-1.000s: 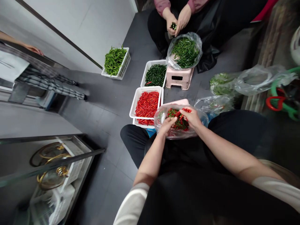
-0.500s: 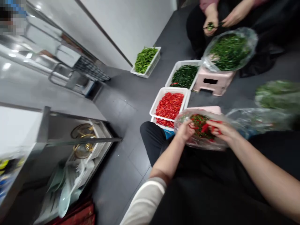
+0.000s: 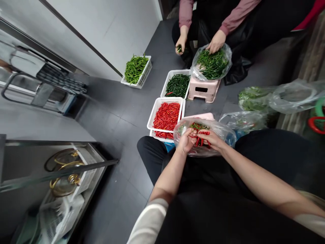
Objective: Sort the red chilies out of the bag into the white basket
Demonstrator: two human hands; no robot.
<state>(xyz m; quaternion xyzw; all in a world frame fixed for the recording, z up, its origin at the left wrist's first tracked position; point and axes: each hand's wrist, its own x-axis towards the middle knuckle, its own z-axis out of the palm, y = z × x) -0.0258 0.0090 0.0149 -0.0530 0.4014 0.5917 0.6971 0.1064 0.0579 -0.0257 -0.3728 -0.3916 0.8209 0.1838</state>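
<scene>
Red chillies are bunched in the right hand, one's pinched by the left hand, probably best kept low over the bag.

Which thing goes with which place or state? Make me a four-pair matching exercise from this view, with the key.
1. Wearer's right hand
2. Light-green peppers
3. Co-worker's bag
4. Gold-rimmed lids

A. On a pink stool
B. At the lower-left rack
C. Holding red chilies
D. In the crate nearest the wall

Pairs: 1-C, 2-D, 3-A, 4-B
</scene>
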